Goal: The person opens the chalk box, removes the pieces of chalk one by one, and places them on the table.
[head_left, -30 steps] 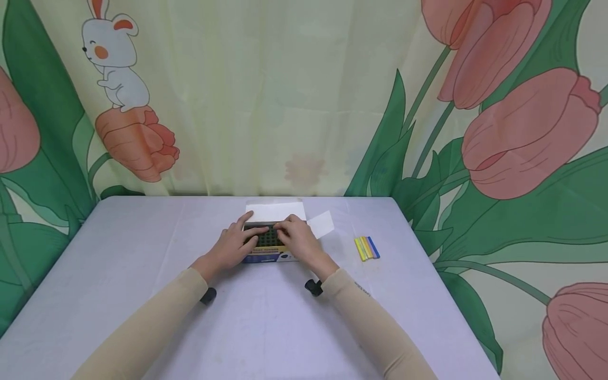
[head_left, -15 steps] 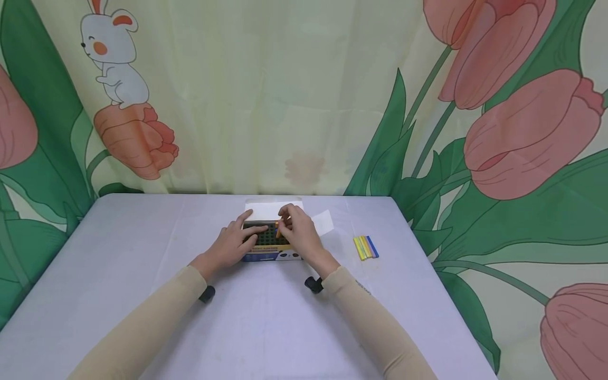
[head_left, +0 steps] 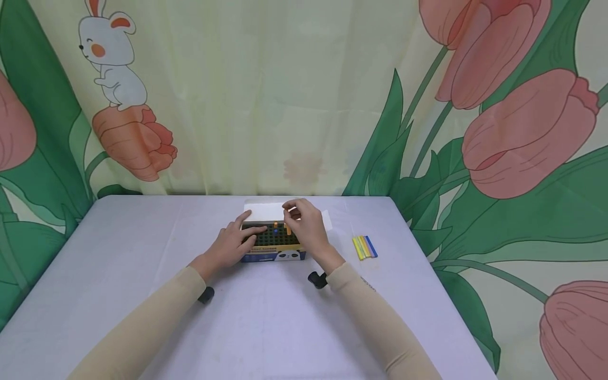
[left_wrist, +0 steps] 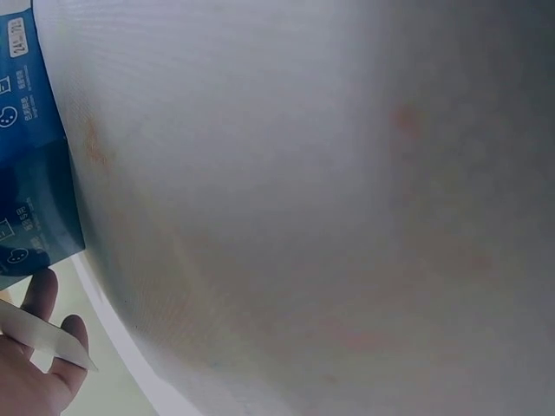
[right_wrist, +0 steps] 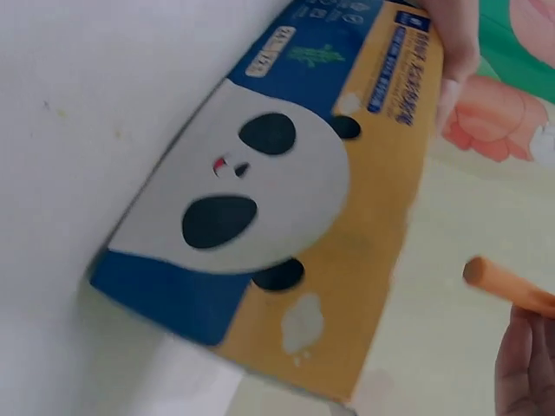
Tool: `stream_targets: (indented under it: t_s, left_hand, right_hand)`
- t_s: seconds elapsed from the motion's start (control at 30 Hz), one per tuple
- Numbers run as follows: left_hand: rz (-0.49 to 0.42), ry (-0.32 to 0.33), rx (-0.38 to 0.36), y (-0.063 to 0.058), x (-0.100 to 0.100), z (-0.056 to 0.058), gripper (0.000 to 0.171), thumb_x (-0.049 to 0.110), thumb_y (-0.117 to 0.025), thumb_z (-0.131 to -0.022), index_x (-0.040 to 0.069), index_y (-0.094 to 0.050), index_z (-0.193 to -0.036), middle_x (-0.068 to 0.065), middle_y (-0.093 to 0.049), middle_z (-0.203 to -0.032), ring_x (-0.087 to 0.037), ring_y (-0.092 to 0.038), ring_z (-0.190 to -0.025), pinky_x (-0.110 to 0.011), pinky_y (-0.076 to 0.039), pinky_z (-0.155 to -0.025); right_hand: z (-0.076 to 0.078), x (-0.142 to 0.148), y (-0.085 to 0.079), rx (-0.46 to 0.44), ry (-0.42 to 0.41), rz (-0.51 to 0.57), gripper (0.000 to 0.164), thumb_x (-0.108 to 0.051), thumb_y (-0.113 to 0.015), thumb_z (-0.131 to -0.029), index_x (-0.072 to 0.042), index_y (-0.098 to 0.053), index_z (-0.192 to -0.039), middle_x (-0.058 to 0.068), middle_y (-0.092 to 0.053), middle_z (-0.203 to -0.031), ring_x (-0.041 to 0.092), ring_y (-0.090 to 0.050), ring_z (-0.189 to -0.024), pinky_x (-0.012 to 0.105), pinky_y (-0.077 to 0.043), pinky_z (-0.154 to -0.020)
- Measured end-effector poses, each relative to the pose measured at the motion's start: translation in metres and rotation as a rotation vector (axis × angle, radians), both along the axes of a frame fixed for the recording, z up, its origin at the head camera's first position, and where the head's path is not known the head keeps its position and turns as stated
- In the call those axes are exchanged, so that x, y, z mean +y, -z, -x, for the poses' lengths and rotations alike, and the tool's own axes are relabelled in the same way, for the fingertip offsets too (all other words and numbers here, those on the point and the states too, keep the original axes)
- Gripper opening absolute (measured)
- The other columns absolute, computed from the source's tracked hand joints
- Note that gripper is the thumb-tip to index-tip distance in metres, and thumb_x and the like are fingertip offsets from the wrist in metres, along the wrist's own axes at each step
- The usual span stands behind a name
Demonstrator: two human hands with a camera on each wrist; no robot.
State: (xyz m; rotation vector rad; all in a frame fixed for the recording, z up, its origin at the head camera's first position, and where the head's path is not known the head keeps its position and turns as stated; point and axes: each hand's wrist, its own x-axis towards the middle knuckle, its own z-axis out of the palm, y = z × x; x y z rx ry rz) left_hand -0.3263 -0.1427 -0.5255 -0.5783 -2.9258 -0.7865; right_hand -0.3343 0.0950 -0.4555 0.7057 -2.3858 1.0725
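Note:
A chalk box (head_left: pixel 261 257) with a panda on its blue and yellow front stands with its lid open, showing a dark perforated insert (head_left: pixel 261 239). My left hand (head_left: pixel 229 246) rests spread over its left end, the index finger stretched across the insert. In the left wrist view, fingers (left_wrist: pixel 39 295) show beside the box and a white flap. My right hand (head_left: pixel 306 227) pinches an orange chalk stick (right_wrist: pixel 507 284) above the right part of the insert. An orange chalk end (head_left: pixel 275 225) and a blue chalk end (head_left: pixel 276 231) show in the insert's holes.
Several yellow, orange and blue chalk sticks (head_left: pixel 364 247) lie side by side on the white tablecloth (head_left: pixel 266 316), right of the box. The raised white lid (head_left: pixel 266 211) stands behind the insert, and a white side flap (head_left: pixel 326 220) is partly hidden by my right hand.
My right hand has moved up and rightward from the middle of the insert, now with an orange chalk stick in view. Orange and blue ends have come into sight in the holes. My left hand stays put.

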Motion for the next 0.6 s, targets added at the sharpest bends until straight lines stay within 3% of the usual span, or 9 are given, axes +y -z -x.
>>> stream_targets:
  t_s: [0.4,0.6]
  left_hand:
    - [-0.007,0.006,0.008,0.003,-0.001,0.002,0.044,0.036,-0.036,-0.110,0.034,-0.061,-0.146,-0.011,-0.015,-0.173,-0.052,-0.048,-0.133,-0.072,-0.034,-0.101]
    - [-0.005,0.007,0.006,0.004,-0.001,0.001,0.044,0.035,-0.036,-0.110,0.033,-0.061,-0.146,-0.012,-0.015,-0.173,-0.052,-0.046,-0.136,-0.074,-0.033,-0.102]
  right_hand:
    - [0.004,0.033,-0.017,0.035,0.094,0.102,0.018,-0.006,-0.071,-0.097,-0.008,-0.080,-0.112,0.007,-0.075,-0.107,0.019,-0.074,-0.094,0.030,-0.060,-0.078]
    - [0.006,0.056,-0.024,0.006,0.149,0.169,0.017,-0.007,-0.072,-0.097,-0.009,-0.081,-0.111,0.007,-0.077,-0.108,0.021,-0.074,-0.094,0.036,-0.061,-0.079]
